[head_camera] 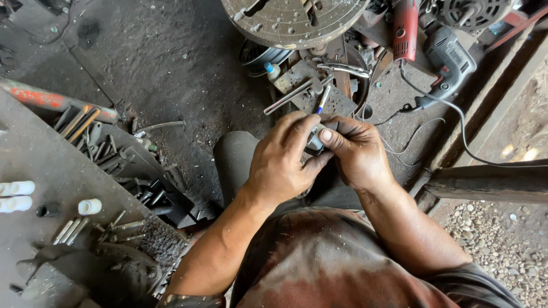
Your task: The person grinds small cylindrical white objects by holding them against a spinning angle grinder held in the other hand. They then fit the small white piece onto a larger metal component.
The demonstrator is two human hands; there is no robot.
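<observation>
The left hand (282, 162) and the right hand (357, 153) are pressed together, fingers curled tight around a small grey metal piece (315, 138). A blue pen (323, 100) pokes up from between them. To the left of the left hand, white tubes (17, 195) and a short white cap (89, 206) lie on a grey bench (40, 154). Past the hands sits a small white bottle with a blue top (273, 70). Farther off, up and right, lie a grey drill (448, 63) and a red tool (406, 28).
</observation>
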